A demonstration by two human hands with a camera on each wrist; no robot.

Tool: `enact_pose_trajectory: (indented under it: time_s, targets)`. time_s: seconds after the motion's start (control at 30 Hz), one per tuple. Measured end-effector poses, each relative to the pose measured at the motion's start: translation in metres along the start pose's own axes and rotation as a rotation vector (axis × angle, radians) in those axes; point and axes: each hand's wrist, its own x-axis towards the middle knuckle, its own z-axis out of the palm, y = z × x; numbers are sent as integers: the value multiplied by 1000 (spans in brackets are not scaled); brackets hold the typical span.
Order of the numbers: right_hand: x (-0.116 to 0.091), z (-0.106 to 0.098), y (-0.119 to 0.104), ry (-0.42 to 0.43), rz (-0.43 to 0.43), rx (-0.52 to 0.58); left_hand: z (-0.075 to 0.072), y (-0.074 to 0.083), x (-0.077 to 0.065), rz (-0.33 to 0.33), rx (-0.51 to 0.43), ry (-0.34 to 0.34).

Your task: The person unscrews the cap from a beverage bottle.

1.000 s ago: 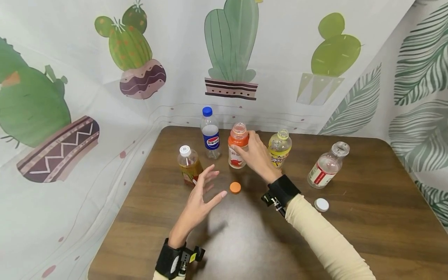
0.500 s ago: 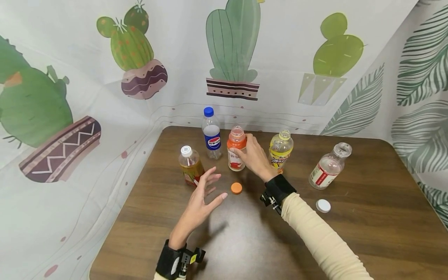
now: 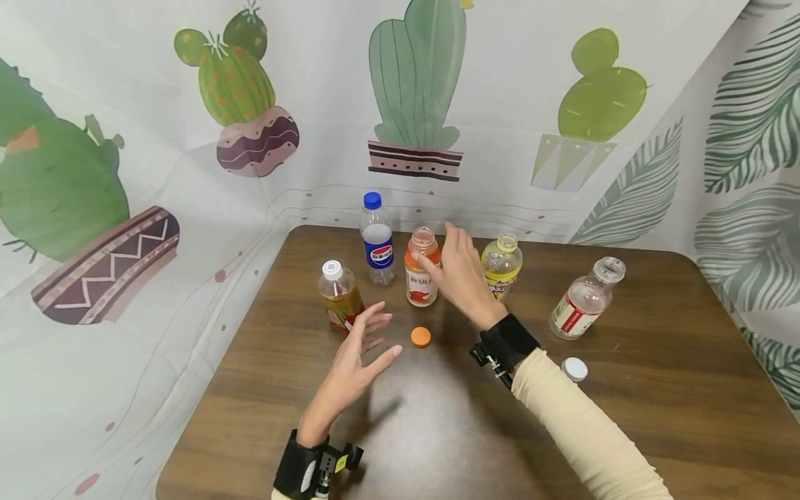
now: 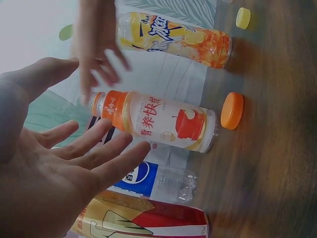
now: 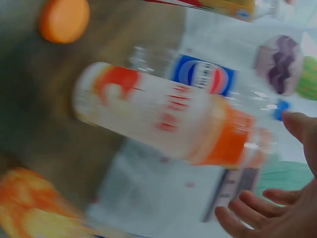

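In the head view an uncapped bottle with an orange-and-white label (image 3: 421, 274) stands upright at the table's back. Beside its neck is my right hand (image 3: 465, 278), thumb and fingers apart with nothing held; the right wrist view, though blurred, shows a gap between this hand (image 5: 282, 203) and the bottle (image 5: 158, 114). An orange cap (image 3: 421, 337) lies on the table in front of that bottle. My left hand (image 3: 350, 361) hovers with fingers spread, holding nothing, near the white-capped bottle of brown drink (image 3: 341, 302). In the left wrist view its palm (image 4: 44, 173) shows bare.
A blue-capped Pepsi bottle (image 3: 378, 243) stands back left. To the right are an uncapped yellow-labelled bottle (image 3: 502, 264) and an uncapped clear bottle with a red-and-white label (image 3: 581, 302). A white cap (image 3: 573, 369) and a yellow cap (image 4: 243, 18) lie on the wooden table (image 3: 250, 430).
My right hand has let go of the orange-and-white bottle and moved slightly up and right off it. The bottle shifted a little toward me earlier. My left hand has barely moved.
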Motion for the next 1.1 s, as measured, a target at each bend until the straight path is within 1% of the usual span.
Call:
enact_pose_trajectory:
  time_s: [0.07,0.1,0.17,0.27,0.33,0.4,0.47,0.53,0.67,0.73,0.9,1.0,1.1]
  targets:
    - [6,-9,-13,74,-65,-5,-1,0,-1,0,-1,-1]
    - [10,-14,-20,92,-91,7,-1,0,-1,-3,-1,-3]
    - [22,-22,-37,80,-112,42,-3,1,-2,-8,1,-4]
    - [44,-29,-63,-14,-86,51,-5,3,-4,-12,5,-9]
    - [60,-28,-76,-87,-59,6,-6,4,-4,-9,6,-12]
    - [74,-23,-83,-149,-41,-50,-7,5,-5,-4,8,-13]
    - [86,-16,-86,-189,-27,-118,-8,5,-6,4,10,-12]
    - [95,-8,-86,-211,-8,-169,-9,5,-8,9,18,-8]
    - [106,5,-83,-229,31,-222,-9,4,-12,0,34,-7]
    - [108,9,-81,-231,30,-237,-9,3,-14,-4,36,-7]
    - [110,13,-78,-217,-3,-243,-10,3,-16,-18,36,-2]
    - [111,12,-78,-214,-13,-217,-11,3,-16,-14,42,-5]
    - [110,6,-80,-220,-17,-155,-13,2,-17,4,47,-10]
